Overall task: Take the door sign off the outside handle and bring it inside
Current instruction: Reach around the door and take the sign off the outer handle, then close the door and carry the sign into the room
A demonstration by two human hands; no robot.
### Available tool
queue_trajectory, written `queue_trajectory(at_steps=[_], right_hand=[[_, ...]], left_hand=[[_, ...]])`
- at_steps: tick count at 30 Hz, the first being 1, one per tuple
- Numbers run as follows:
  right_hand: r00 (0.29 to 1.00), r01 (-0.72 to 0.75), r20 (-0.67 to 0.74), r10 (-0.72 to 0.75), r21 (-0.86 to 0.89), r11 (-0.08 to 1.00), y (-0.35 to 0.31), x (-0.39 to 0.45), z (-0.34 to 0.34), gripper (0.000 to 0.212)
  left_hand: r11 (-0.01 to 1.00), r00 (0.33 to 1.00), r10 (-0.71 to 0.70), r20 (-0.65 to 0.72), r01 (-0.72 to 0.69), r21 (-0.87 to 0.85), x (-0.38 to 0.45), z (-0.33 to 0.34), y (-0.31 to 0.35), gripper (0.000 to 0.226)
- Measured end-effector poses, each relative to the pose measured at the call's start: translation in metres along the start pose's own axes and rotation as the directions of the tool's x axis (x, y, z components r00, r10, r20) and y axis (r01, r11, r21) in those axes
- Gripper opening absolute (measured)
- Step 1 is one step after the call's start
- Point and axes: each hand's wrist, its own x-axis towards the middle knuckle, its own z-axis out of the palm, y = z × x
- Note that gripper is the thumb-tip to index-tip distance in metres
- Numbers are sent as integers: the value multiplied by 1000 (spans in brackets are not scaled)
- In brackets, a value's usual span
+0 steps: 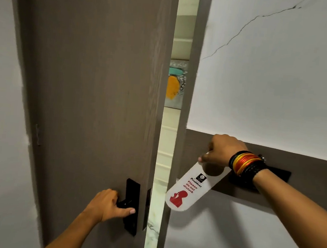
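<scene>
- Sign (188,186) off the handle already: the white "Please do not disturb" hanger dangles free in the air, tilted, pinched at its hooked top end by the right hand (220,150), clear of the door and hanging in front of the jamb and wall.
- Right hand's grip is closed on the sign's top by the round cut-out; exactly which fingers pinch it is hard to tell, since the knuckles face the camera.
- Left hand (107,204) is wrapped around the black door handle (127,202), thumb stretched along the black lock plate (131,205); the two hands are well apart, one on each side of the gap.
- Door (94,98) stands ajar, a narrow bright slit showing between its edge and the frame (187,106).
- My read: removal done; what's left is swinging the door wider and carrying the sign through.
- Hidden: most of the room beyond. Only a strip shows, with a teal and orange picture (175,83) and pale flooring.
- Small print under the sign's logo is blurry; a dark wall plate (280,175) sits half behind the bangled wrist.
</scene>
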Motion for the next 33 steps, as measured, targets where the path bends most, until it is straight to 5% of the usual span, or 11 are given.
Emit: queue_trajectory(at_steps=[9,14,23,27,30,33], right_hand=[[995,-98,-2,98,-51,994,24,3,2,45],[993,-116,0,116,-69,991,30,11,5,46],[995,-90,38,92,-60,994,19,33,19,48],[996,-78,42,80,-41,996,15,39,21,49],[996,-78,35,80,-40,996,14,39,20,49],[996,-79,34,81,-41,996,15,39,21,47]], left_hand=[[929,981,-192,41,195,-313,59,36,43,73],[787,952,-303,36,272,-554,80,58,59,96],[798,952,-291,98,298,-525,99,61,71,63],[800,950,-294,109,307,-515,107,61,73,69],[801,944,-308,115,322,-504,113,64,74,97],[811,943,-314,112,328,-485,119,65,76,88]])
